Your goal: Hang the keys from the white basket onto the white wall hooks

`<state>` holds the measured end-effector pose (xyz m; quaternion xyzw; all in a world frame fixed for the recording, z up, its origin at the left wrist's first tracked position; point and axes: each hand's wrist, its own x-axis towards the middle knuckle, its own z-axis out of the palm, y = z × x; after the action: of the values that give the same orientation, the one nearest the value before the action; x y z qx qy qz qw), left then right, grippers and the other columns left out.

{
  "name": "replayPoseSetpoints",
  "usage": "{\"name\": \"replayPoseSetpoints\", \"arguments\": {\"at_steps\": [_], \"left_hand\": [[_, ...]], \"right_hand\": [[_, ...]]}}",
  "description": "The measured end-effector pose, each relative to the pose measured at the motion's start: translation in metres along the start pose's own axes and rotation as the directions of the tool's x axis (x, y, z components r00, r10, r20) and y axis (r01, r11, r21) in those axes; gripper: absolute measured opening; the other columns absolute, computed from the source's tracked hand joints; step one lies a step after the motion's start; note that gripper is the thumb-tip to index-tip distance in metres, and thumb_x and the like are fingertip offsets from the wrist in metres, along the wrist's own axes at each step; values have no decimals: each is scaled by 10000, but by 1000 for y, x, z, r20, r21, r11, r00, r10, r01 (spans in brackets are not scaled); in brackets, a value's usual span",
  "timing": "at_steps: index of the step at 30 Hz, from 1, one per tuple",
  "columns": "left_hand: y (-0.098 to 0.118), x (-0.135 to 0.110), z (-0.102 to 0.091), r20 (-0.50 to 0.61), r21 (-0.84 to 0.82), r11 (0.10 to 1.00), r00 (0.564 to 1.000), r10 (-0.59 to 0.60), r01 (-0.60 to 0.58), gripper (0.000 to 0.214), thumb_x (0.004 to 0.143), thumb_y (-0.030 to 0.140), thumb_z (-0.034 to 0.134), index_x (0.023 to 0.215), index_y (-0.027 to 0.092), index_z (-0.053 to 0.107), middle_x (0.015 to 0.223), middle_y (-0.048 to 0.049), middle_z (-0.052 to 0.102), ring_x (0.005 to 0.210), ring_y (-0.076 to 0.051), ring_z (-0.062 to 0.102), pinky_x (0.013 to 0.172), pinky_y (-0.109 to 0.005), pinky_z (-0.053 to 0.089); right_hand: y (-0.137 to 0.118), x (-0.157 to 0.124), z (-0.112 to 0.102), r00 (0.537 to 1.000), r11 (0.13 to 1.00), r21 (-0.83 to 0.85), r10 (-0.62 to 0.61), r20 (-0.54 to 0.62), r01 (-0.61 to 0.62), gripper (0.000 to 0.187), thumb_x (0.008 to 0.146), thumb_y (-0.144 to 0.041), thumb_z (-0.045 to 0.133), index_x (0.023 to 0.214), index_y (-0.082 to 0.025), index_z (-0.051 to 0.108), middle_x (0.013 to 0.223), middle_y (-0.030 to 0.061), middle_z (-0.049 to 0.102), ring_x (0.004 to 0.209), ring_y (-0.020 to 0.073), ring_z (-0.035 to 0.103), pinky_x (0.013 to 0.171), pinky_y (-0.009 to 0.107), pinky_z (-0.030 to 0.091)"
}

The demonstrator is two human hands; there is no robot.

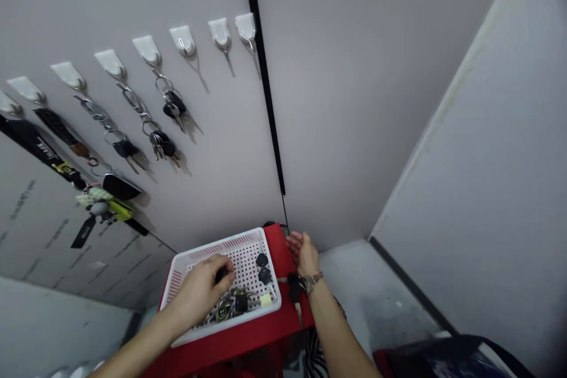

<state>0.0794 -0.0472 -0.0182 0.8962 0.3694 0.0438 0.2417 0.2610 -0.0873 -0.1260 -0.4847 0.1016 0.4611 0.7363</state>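
Left hand (201,284): I hold a dark object (221,274) between thumb and fingers.
Right hand (305,255): loosely open beside the red stand (278,251).
Keys (241,304): in the basket (244,258), just beside my left grip.

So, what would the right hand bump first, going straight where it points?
Most likely the wall: the right hand points toward it, though depth is unclear.

Black strip (266,84) down pale wall (354,71); dark skirting (411,286) beside floor (363,283), right.
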Motion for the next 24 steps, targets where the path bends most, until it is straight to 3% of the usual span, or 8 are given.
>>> {"name": "replayPoseSetpoints", "arguments": {"at_steps": [6,12,16,18,21,24], "left_hand": [[-7,3,15,96,299,953,995,13,-41,164,683,249,340,767,204,474,824,-19,507,742,-140,470,647,-229,325],[-19,5,30,113,309,949,993,31,-65,171,684,250,355,813,210,460,863,-11,490,772,-129,467,662,-213,335],[-23,5,28,102,313,947,994,38,-68,193,679,265,375,848,211,452,889,-14,488,790,-137,465,678,-228,339],[-14,8,22,65,338,937,996,67,-85,197,681,270,375,847,202,457,888,-24,492,808,-146,456,703,-246,332],[16,15,20,18,346,919,981,194,-188,205,701,277,350,856,202,461,898,-28,495,849,-149,431,748,-262,310],[54,27,34,100,376,862,940,327,-340,250,655,329,423,861,195,471,882,-38,510,860,-175,424,771,-307,292]], "right_hand": [[0,-2,3,1000,999,40,-5,-21,6,220,679,-306,326,646,-159,486,454,-34,543,382,72,478,383,184,326],[0,-1,3,999,1000,26,-13,-30,14,220,680,-296,332,635,-152,492,431,-41,536,366,66,470,369,177,313],[1,-2,3,1000,1000,17,-9,-25,9,220,684,-295,324,633,-156,485,439,-43,538,379,64,478,383,177,324],[1,-2,4,1000,1000,15,-7,-22,8,218,687,-297,319,640,-159,481,441,-46,537,380,63,477,391,179,329],[1,-2,4,1000,1000,11,-7,-15,7,217,689,-302,313,648,-164,477,449,-47,537,379,65,476,392,181,329],[1,0,3,1000,1000,3,-11,-13,11,221,693,-302,302,646,-167,472,448,-43,535,384,68,481,407,183,338]]}}
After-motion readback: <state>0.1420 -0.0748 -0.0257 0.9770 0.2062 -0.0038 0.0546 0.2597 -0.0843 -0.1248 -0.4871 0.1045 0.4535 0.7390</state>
